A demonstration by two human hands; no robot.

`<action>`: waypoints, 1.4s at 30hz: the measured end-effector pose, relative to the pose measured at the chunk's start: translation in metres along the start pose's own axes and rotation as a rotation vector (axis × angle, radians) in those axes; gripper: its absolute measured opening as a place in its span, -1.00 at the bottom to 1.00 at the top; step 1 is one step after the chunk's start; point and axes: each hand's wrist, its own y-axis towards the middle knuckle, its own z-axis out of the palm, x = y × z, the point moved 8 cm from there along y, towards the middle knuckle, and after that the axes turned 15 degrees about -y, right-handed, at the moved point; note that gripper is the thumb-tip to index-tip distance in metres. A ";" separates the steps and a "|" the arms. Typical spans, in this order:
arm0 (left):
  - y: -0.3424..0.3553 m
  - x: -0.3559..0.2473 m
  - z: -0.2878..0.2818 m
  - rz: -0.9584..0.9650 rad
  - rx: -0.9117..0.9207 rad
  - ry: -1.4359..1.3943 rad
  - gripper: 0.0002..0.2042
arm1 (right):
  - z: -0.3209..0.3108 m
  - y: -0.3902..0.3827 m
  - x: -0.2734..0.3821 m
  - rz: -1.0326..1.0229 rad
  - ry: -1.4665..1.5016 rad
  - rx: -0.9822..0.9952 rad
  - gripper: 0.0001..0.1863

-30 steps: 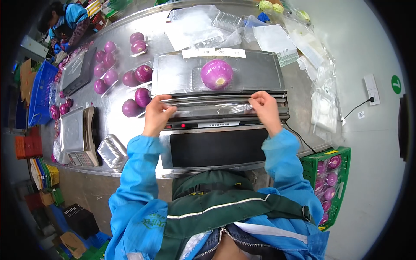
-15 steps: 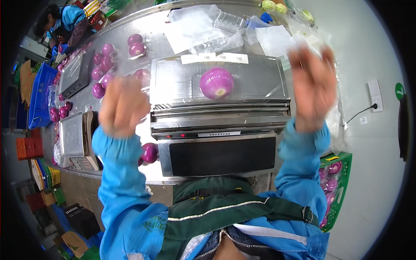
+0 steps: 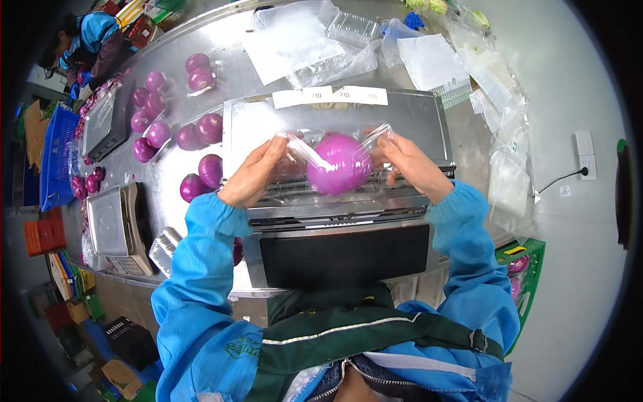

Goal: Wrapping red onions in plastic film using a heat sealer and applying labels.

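A peeled purple onion is in front of me over the film-wrapping machine, with clear plastic film stretched up on both sides of it. My left hand is closed, pinching the film at the onion's left. On the other side my right hand pinches the opposite film edge between thumb and fingers. Whether a tray lies under the onion, I cannot tell. Below the hands is the machine's black flat plate.
Several onions sit in pairs and rows to the left, by two scales. Paper sheets and loose plastic lie at the back. A green crate stands at the right, a blue basket far left. A co-worker works at far left.
Both hands have come inward and down from beside the machine and now grip the film. The onion is nearer to me, with film drawn up at its sides.
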 end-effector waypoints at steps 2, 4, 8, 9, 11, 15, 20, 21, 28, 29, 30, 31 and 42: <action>-0.024 0.017 -0.002 -0.092 0.014 0.021 -0.50 | 0.012 -0.020 -0.010 0.094 -0.119 0.152 -0.58; -0.059 0.026 0.023 -0.180 0.113 -0.057 -0.48 | 0.027 -0.051 -0.014 0.079 -0.029 0.141 -0.57; -0.122 0.103 0.017 -0.389 0.095 -0.230 -0.43 | 0.073 -0.112 -0.044 0.229 0.063 0.360 -0.56; -0.123 0.109 0.017 -0.378 0.085 -0.215 -0.43 | 0.082 -0.121 -0.054 0.245 0.090 0.363 -0.57; -0.116 0.124 0.009 -0.347 0.108 -0.179 -0.46 | 0.087 -0.114 -0.073 0.275 0.087 0.354 -0.56; -0.102 0.129 0.004 -0.383 -0.059 -0.229 -0.52 | 0.091 -0.108 -0.091 0.275 0.072 0.328 -0.45; -0.148 0.163 -0.003 -0.448 -0.102 -0.024 -0.45 | 0.116 -0.151 -0.120 0.328 0.064 0.326 -0.48; -0.156 0.166 -0.013 -0.339 -0.122 0.190 -0.44 | 0.111 -0.158 -0.122 0.355 -0.028 0.175 -0.52; -0.205 0.188 -0.053 -0.065 -0.634 0.148 -0.58 | 0.077 -0.174 -0.135 0.053 -0.105 -0.645 -0.81; -0.203 0.173 -0.047 -0.057 -0.675 0.103 -0.64 | 0.067 -0.180 -0.135 0.122 -0.091 -0.666 -0.81; -0.209 0.170 -0.058 -0.065 -0.755 -0.011 -0.67 | 0.056 -0.188 -0.130 0.186 -0.072 -0.683 -0.81; -0.215 0.166 -0.055 -0.110 -0.728 -0.029 -0.67 | 0.050 -0.195 -0.136 0.224 -0.112 -0.668 -0.80; -0.181 0.346 -0.039 -0.226 0.053 0.410 -0.70 | 0.197 -0.188 -0.241 0.282 -0.021 0.027 -0.70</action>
